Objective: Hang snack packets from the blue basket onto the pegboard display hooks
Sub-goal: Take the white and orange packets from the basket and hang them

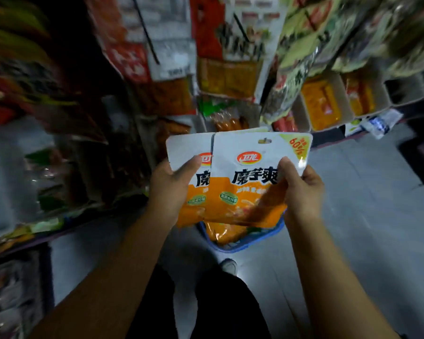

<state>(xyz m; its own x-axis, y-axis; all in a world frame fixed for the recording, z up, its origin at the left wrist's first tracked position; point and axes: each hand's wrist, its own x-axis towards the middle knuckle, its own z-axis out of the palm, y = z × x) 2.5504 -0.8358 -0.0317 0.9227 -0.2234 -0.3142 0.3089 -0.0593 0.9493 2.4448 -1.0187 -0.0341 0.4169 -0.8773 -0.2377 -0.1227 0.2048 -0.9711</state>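
The left hand pinched the rear packet, thumb on its face; the right hand pinched the front packet overlapping it, above the blue basket. Both packets seemed lifted for hanging; next, the hang hole needed threading onto a hook among the blurred display packets.

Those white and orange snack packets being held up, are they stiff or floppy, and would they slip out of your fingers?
Probably floppy: the front packet creases where the right hand pinches it. Likely light, since the left hand holds the back packet by one edge. The glossy film may be slippery.
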